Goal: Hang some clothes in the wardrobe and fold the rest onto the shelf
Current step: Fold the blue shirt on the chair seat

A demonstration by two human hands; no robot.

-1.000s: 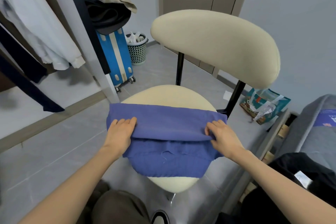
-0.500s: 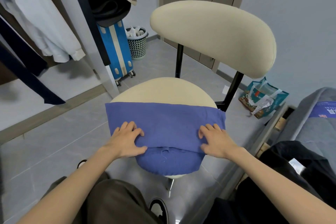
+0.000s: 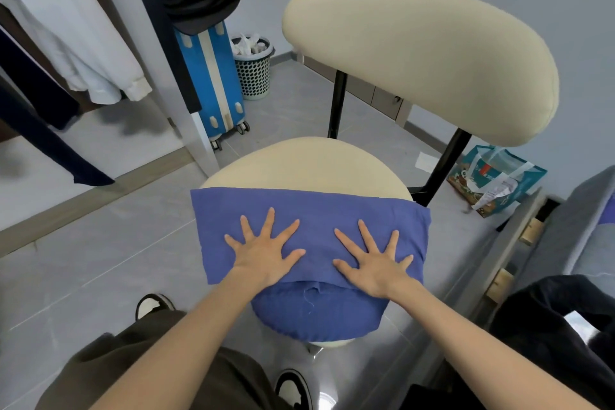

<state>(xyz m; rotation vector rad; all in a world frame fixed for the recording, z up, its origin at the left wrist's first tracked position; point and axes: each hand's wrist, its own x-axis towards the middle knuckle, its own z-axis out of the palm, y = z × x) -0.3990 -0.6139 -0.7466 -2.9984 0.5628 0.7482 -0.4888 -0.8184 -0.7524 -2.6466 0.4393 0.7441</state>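
A blue garment lies folded across the cream seat of a chair, its lower layer drooping over the seat's front edge. My left hand presses flat on the left half of the fold, fingers spread wide. My right hand presses flat on the right half in the same way. Neither hand grips the cloth. At the left, the open wardrobe holds a hanging white garment and dark garments.
A blue suitcase and a mesh waste basket stand behind the chair. A printed bag lies on the floor at the right. Dark clothing is heaped on the grey bed edge at the right. My shoes show below.
My hands let go of the fold's edge, moved inward onto the garment and spread flat. The upper layer now lies lower over the seat.
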